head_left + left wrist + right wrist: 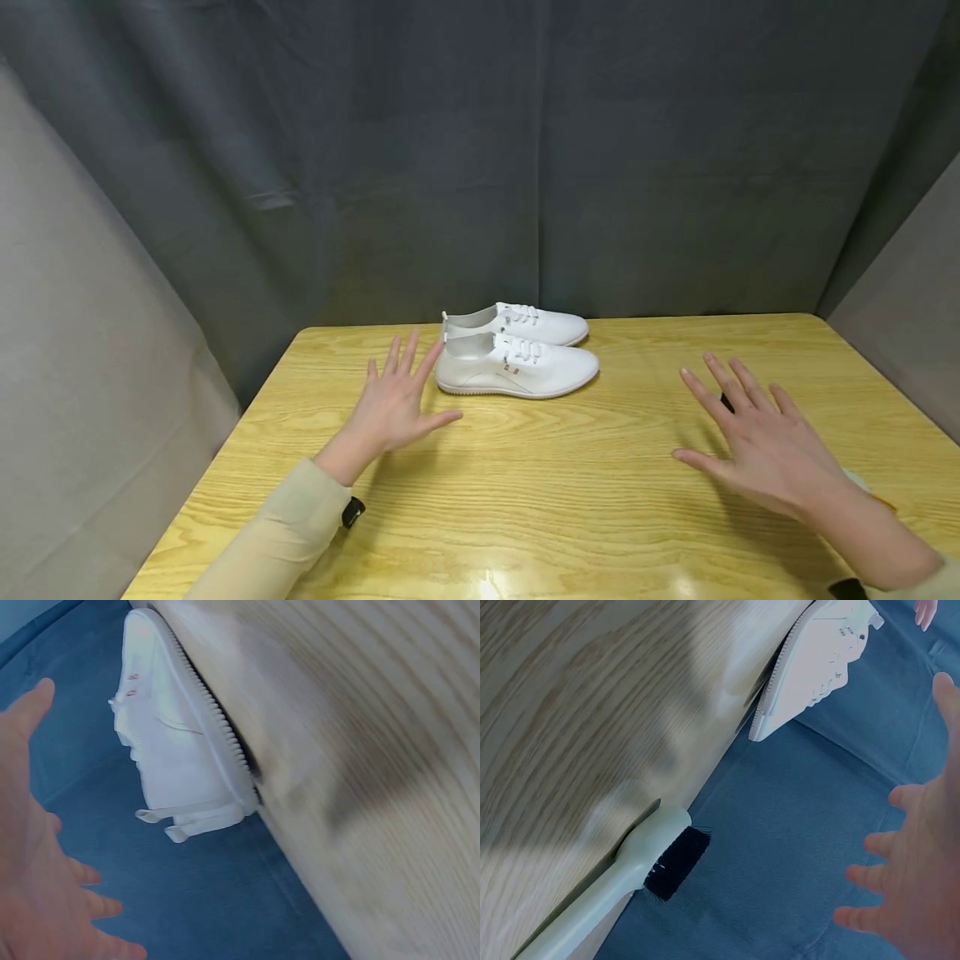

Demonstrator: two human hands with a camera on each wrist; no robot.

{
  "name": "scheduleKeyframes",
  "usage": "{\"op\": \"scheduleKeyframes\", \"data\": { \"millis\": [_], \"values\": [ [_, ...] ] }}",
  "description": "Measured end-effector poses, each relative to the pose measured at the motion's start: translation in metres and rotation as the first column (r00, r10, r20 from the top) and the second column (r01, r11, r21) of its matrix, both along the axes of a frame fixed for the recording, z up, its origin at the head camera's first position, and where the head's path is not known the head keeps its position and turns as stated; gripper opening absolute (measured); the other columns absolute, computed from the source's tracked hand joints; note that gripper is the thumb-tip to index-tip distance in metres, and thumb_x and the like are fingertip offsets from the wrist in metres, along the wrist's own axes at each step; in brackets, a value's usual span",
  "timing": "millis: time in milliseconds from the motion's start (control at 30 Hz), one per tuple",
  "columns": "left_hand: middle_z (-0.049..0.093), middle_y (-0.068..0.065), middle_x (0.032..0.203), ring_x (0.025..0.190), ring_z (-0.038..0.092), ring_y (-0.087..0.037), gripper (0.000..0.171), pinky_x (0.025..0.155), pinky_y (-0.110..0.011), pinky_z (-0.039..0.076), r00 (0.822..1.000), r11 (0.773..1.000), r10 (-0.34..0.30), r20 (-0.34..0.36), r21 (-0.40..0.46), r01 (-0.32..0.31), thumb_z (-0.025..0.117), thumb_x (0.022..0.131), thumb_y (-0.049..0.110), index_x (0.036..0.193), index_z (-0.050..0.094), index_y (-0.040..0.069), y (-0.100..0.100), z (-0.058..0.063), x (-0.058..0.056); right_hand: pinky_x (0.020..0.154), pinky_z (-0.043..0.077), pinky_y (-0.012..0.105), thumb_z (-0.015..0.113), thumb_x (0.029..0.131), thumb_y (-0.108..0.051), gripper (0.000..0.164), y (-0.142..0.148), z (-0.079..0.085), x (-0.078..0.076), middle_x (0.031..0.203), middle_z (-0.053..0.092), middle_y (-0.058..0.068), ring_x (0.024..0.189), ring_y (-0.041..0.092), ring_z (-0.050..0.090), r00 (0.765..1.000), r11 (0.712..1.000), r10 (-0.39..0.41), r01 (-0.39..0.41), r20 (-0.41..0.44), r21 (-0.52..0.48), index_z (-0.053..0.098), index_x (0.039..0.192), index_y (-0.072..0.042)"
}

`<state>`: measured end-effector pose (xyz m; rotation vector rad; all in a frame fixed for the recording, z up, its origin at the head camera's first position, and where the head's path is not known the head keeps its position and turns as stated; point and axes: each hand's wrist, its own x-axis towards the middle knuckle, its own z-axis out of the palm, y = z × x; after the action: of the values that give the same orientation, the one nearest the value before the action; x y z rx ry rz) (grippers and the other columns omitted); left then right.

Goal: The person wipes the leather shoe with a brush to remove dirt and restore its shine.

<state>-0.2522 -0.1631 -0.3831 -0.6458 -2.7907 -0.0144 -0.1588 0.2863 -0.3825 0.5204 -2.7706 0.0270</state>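
Note:
Two white lace-up shoes stand side by side at the back of the table, toes to the right. The nearer shoe [517, 371] partly hides the farther shoe [555, 327]. My left hand [393, 408], fingers spread, hovers left of their heels and holds nothing. On the right, my right hand [768, 446] is also spread in the air, holding nothing. Beneath it lies a brush [649, 847] with a pale green handle and black bristles. The right hand hides most of this brush in the head view; the right wrist view shows its bristles facing up.
The wooden table [525, 483] has its back edge against a dark grey curtain [637, 167]. Lighter grey cloth [82, 350] hangs along the left side, and similar cloth hangs at the right. A small orange-brown tip shows beyond my right wrist.

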Motion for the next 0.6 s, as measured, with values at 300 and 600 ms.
{"op": "scheduleKeyframes", "data": {
  "millis": [300, 600],
  "values": [
    [-0.001, -0.012, 0.161, 0.144, 0.01, -0.039, 0.108, 0.1, -0.072, 0.022, 0.995, 0.99, -0.012, 0.099, 0.139, -0.002, 0.061, 0.079, 0.072, 0.156, -0.003, 0.031, 0.0, -0.007, -0.029, 0.097, 0.025, 0.067, 0.059, 0.085, -0.065, 0.095, 0.001, -0.002, -0.004, 0.162, 0.004, 0.007, 0.144, 0.037, 0.014, 0.999, 0.999, 0.051, -0.051, -0.001, -0.013, 0.01, 0.157, -0.026],
    [0.003, -0.011, 0.161, 0.145, 0.011, -0.035, 0.111, 0.101, -0.07, 0.023, 0.989, 0.977, -0.02, 0.144, 0.211, -0.011, 0.062, 0.076, 0.073, 0.156, -0.003, 0.033, 0.001, -0.011, -0.042, 0.097, 0.026, 0.068, 0.056, 0.087, -0.065, 0.093, -0.007, -0.003, -0.018, 0.161, 0.007, 0.01, 0.14, 0.041, 0.021, 0.997, 0.997, 0.076, -0.076, 0.032, -0.013, 0.009, 0.157, -0.026]
  ]
}}
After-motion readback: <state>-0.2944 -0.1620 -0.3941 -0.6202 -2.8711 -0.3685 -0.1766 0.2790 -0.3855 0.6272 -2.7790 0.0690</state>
